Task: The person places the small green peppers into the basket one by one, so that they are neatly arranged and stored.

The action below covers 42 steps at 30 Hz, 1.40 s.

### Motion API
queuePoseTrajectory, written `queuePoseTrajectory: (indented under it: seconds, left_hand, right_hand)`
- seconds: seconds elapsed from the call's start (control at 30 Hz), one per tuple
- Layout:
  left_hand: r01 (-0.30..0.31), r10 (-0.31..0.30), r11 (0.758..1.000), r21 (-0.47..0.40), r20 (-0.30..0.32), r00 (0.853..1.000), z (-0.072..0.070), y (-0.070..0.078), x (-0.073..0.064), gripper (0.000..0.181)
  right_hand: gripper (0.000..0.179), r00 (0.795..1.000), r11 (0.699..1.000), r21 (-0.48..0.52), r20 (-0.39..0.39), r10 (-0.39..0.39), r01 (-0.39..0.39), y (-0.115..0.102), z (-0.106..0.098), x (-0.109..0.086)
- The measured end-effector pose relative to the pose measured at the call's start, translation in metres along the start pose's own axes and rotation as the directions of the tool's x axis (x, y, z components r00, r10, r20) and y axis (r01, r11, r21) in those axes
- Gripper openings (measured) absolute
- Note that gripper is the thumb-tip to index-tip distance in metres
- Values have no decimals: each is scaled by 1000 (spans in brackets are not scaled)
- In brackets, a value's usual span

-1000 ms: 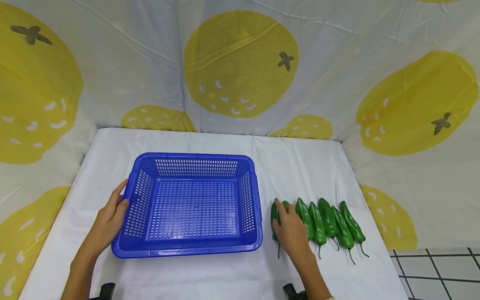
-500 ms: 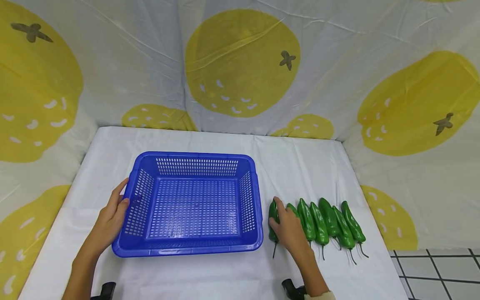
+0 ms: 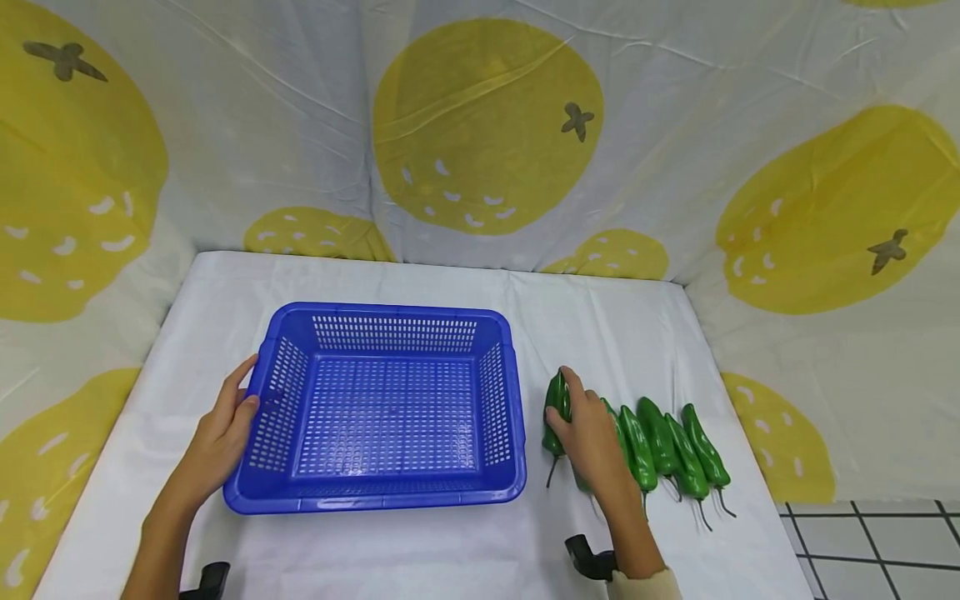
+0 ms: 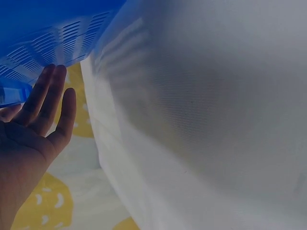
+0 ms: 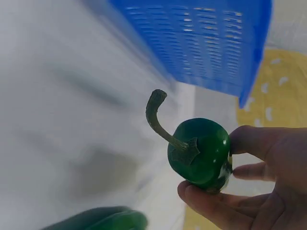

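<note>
A blue plastic basket (image 3: 386, 496) with slotted walls stands on the white cloth, nothing inside it. My left hand (image 3: 217, 437) rests at its left side; in the left wrist view, fairly straight fingers (image 4: 50, 91) touch the outer wall below the rim. My right hand (image 3: 592, 433) pinches a green chili pepper (image 3: 553, 417) between thumb and fingers, just right of the basket. In the right wrist view that pepper (image 5: 199, 153) is held above the cloth, its curved stem toward the camera. Partly under the right hand, more green peppers (image 3: 660, 437) lie in a row.
White cloth (image 3: 390, 554) covers the table. A patterned curtain (image 3: 660, 150) hangs round the back and sides. Black curved pieces sit by each wrist, one (image 3: 588, 560) near the right forearm. Tiled floor (image 3: 877, 542) shows at the lower right.
My right hand has drawn the leftmost pepper away from the row, then raised it off the cloth and moved it slightly farther back. The left hand and basket stay put.
</note>
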<state>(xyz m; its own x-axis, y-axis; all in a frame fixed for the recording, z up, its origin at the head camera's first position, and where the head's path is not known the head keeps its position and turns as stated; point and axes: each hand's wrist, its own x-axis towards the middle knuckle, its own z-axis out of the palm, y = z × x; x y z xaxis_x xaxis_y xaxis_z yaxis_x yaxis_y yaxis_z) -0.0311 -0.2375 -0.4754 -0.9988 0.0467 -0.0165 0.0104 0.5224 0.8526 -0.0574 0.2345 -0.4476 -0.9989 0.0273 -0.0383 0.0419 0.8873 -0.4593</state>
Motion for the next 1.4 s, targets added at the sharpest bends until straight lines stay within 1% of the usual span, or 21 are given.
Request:
queuePoseTrajectory:
  seconds: [0.13, 0.3, 0.57, 0.63, 0.87, 1.03, 1.23, 1.4]
  left_hand:
    - [1, -1, 1000, -3, 6, 1000, 0, 0, 0, 58]
    - [7, -7, 1000, 2, 6, 1000, -1, 0, 0, 58]
    - [4, -4, 1000, 2, 4, 1000, 0, 0, 0, 58]
    - [4, -4, 1000, 6, 2, 1000, 0, 0, 1, 58]
    - [9, -9, 1000, 3, 6, 1000, 0, -2, 1, 58]
    - [8, -8, 1000, 3, 4, 1000, 0, -2, 0, 58]
    - [2, -1, 1000, 11, -6, 1000, 0, -3, 1, 58]
    - [-6, 6, 1000, 7, -6, 1000, 0, -3, 2, 58]
  right_hand:
    - [64, 999, 1000, 3, -31, -18, 18, -12, -11, 7]
    - [64, 998, 999, 1, -51, -37, 37, -31, -20, 17]
    - [64, 991, 994, 2, -77, -107, 107, -64, -30, 31]
    - [64, 991, 993, 9, -72, -117, 118, -72, -30, 34]
    - [64, 986, 987, 32, -63, -157, 159, -93, -30, 44]
    - [64, 976, 975, 52, -56, -211, 214, -109, -27, 50]
    - [59, 963, 961, 70, -47, -266, 269, -128, -16, 56]
    - [49, 957, 953, 83, -34, -288, 290, -142, -5, 59]
